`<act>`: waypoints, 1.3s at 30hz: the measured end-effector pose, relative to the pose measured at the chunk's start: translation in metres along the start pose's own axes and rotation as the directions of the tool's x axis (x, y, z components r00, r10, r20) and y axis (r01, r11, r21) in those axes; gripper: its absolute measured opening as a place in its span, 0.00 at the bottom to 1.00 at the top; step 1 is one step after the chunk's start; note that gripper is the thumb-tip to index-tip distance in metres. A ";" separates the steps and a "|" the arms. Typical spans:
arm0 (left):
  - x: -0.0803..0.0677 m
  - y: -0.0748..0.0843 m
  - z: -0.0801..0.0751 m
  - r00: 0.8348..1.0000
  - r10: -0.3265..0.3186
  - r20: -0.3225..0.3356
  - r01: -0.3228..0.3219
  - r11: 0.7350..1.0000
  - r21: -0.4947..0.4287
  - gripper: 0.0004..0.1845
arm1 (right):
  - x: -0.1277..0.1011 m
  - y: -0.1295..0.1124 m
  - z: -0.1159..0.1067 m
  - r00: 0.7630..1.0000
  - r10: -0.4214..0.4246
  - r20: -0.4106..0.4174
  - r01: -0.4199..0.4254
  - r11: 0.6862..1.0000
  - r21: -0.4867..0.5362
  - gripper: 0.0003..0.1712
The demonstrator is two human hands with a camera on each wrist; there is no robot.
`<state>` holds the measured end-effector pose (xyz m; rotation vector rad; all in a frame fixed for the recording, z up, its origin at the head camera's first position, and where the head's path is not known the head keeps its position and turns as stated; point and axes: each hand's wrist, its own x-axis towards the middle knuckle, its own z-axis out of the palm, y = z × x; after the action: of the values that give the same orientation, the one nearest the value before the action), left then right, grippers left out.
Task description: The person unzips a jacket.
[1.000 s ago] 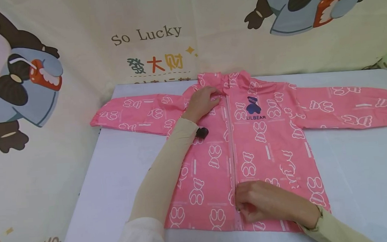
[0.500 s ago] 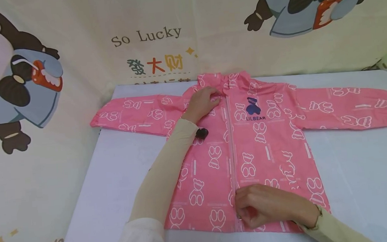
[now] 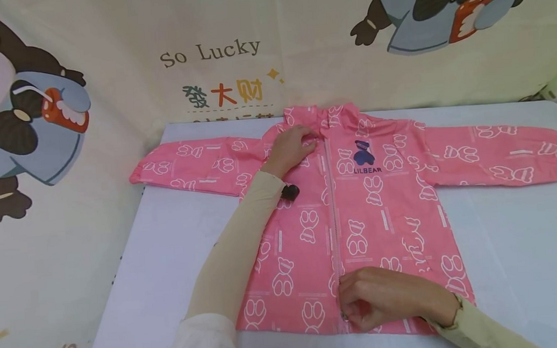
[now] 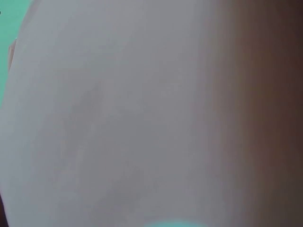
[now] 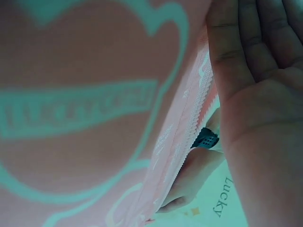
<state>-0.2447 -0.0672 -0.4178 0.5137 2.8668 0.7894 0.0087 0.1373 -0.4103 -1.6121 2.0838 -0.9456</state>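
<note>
A pink child's jacket point(image 3: 310, 279) with white bear outlines lies front up, sleeves spread. Its front zipper point(image 3: 332, 202) runs down the middle. Near the collar, the left hand point(image 3: 288, 149) pinches the jacket's front edge beside the zipper top, fingers bent. Down by the hem, the right hand point(image 3: 384, 296) is curled with thumb and fingertips at the zipper; a small metal zipper pull point(image 3: 344, 316) shows at its grip. In the right wrist view, pink fabric and zipper teeth point(image 5: 201, 94) appear beside the right palm point(image 5: 265, 118). Only a blurred pale surface fills most of the left wrist view.
A white table point(image 3: 522, 254) bears the jacket. Behind it hangs a cream cloth point(image 3: 319, 58) with cartoon figures and lettering, also covering the left side. A black wrist camera point(image 3: 290, 192) sits by the left cuff. The right-hand sleeve point(image 3: 505, 153) reaches the frame's edge.
The right hand has slid a little toward the hem along the zipper, the metal pull moving down with it. The left hand has stayed in place at the collar.
</note>
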 end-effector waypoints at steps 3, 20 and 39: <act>-0.001 -0.001 0.000 1.000 0.007 -0.008 -0.007 1.000 0.002 0.18 | 0.000 0.001 0.000 1.000 -0.017 -0.003 0.017 1.000 -0.008 0.14; 0.001 -0.003 0.001 0.999 0.030 -0.017 -0.030 1.000 -0.001 0.17 | 0.004 -0.003 0.002 0.996 0.091 -0.002 -0.091 0.995 -0.044 0.13; -0.023 0.009 -0.018 0.989 0.114 -0.099 -0.109 0.993 0.050 0.17 | 0.009 0.001 -0.045 0.952 0.295 -0.081 -0.305 0.935 -0.181 0.13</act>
<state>-0.2241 -0.0769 -0.3967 0.6629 2.9776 0.7917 -0.0228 0.1421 -0.3771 -1.3073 2.4333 -0.7081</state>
